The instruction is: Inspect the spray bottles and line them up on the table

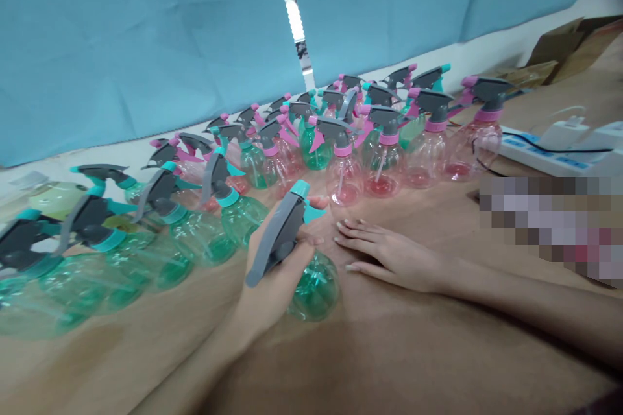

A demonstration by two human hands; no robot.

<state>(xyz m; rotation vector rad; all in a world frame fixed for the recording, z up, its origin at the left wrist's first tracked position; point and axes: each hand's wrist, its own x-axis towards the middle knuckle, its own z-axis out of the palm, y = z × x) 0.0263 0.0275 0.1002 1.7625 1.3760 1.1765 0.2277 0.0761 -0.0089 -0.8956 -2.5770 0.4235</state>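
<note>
My left hand (pixel 272 279) is wrapped round the neck of a green spray bottle (pixel 314 285) with a grey trigger and teal nozzle, which stands on the brown table (pixel 389 350). My right hand (pixel 389 253) lies flat on the table just right of that bottle, fingers stretched out and holding nothing. Beyond both hands stand several pink spray bottles (pixel 343 175), and to the left several green spray bottles (pixel 238 214).
A blue cloth (pixel 146 45) hangs along the back wall. A white power strip (pixel 559 152) with a black cable lies at the right. Cardboard boxes (pixel 559 52) sit at the far right. A blurred-out patch covers part of the table's right side.
</note>
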